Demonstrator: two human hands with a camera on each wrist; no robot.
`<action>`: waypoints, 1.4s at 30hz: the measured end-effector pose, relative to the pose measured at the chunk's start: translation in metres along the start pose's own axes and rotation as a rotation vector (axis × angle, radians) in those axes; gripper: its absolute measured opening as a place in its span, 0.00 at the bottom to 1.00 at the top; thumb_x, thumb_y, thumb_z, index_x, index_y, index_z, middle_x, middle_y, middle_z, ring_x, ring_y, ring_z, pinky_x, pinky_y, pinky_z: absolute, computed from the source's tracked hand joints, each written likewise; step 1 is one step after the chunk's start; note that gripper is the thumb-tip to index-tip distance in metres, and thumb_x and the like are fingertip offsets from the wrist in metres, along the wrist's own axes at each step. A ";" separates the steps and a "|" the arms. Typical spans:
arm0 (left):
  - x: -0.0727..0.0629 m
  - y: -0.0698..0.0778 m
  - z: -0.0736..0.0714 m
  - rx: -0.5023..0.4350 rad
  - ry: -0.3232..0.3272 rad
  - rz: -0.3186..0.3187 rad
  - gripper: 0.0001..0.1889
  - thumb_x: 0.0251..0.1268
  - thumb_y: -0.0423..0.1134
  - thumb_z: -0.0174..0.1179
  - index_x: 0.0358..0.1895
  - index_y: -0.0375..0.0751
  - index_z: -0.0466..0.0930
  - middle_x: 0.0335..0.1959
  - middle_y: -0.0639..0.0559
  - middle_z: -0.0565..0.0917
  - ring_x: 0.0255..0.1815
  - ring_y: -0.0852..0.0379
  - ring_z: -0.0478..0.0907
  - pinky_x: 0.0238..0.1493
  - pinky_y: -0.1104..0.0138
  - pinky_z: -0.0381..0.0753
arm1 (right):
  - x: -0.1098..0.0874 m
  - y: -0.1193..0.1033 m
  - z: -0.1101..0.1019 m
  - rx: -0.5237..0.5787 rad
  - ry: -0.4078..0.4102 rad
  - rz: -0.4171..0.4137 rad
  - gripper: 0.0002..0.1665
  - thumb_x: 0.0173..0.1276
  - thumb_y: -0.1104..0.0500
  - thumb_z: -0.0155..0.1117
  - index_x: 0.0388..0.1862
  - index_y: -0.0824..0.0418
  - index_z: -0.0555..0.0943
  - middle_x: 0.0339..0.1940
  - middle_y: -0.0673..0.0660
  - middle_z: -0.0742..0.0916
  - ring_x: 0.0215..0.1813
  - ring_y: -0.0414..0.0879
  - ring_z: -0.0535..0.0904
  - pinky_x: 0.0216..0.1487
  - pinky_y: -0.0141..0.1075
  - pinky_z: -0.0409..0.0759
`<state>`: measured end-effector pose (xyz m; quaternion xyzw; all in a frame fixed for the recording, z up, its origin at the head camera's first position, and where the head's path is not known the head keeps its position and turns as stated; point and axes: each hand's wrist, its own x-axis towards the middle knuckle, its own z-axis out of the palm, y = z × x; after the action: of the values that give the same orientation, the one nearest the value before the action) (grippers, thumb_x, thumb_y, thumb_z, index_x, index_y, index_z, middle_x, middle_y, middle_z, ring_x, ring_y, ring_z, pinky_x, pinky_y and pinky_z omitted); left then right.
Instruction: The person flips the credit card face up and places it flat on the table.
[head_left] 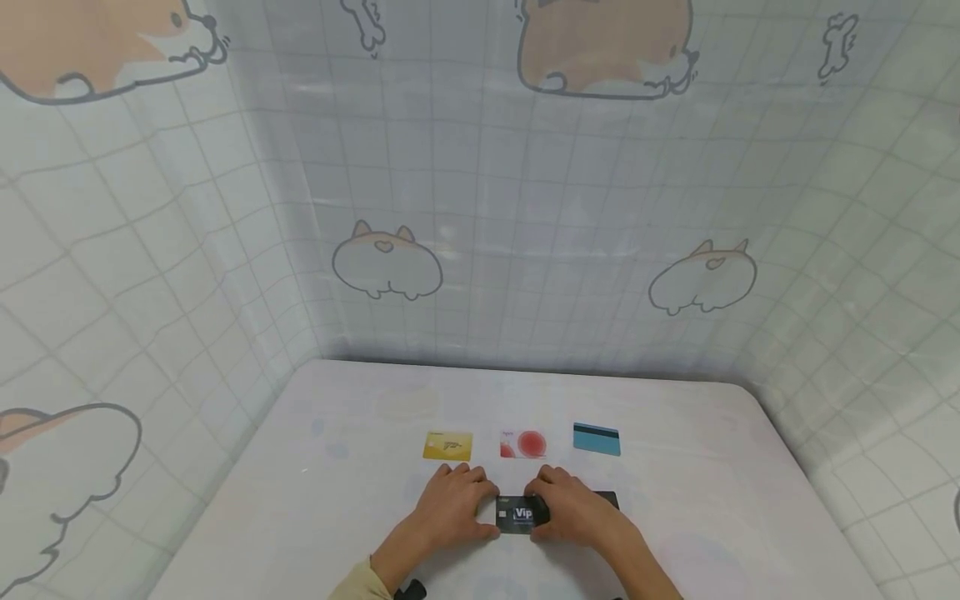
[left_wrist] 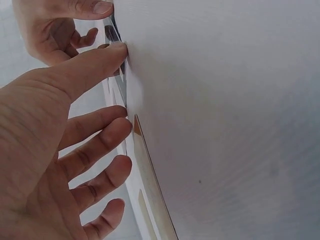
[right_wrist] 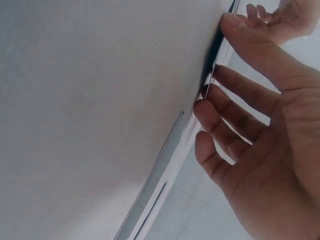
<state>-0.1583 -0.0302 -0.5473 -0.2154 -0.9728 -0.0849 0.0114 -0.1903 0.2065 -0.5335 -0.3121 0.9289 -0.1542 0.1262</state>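
Observation:
A black card marked "Vip" [head_left: 513,515] lies near the front of the table, between the two hands. My left hand [head_left: 453,504] holds its left end, thumb at the near corner and forefinger at the far one. Curved over the right end, my right hand [head_left: 573,507] grips the card and covers part of it. In the right wrist view, the right thumb and fingertips meet the edges of the dark card [right_wrist: 214,52]. A second dark card [head_left: 607,498] shows partly behind the right hand.
Beyond the hands lie a yellow card [head_left: 447,446], a white card with a red circle [head_left: 523,444] and a blue card with a dark stripe [head_left: 597,440], in a row. The white table [head_left: 337,433] meets a grid-patterned curtain [head_left: 540,317] at its back and sides.

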 end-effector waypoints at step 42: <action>0.004 -0.003 -0.002 -0.015 -0.023 -0.006 0.26 0.48 0.65 0.74 0.49 0.60 0.87 0.42 0.64 0.81 0.42 0.59 0.72 0.45 0.58 0.67 | 0.001 0.000 0.001 -0.028 -0.004 0.013 0.31 0.53 0.41 0.80 0.55 0.45 0.82 0.46 0.43 0.78 0.47 0.40 0.73 0.57 0.45 0.79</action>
<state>-0.1629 -0.0316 -0.5453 -0.2135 -0.9728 -0.0894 -0.0017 -0.1913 0.2059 -0.5343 -0.3081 0.9328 -0.1396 0.1245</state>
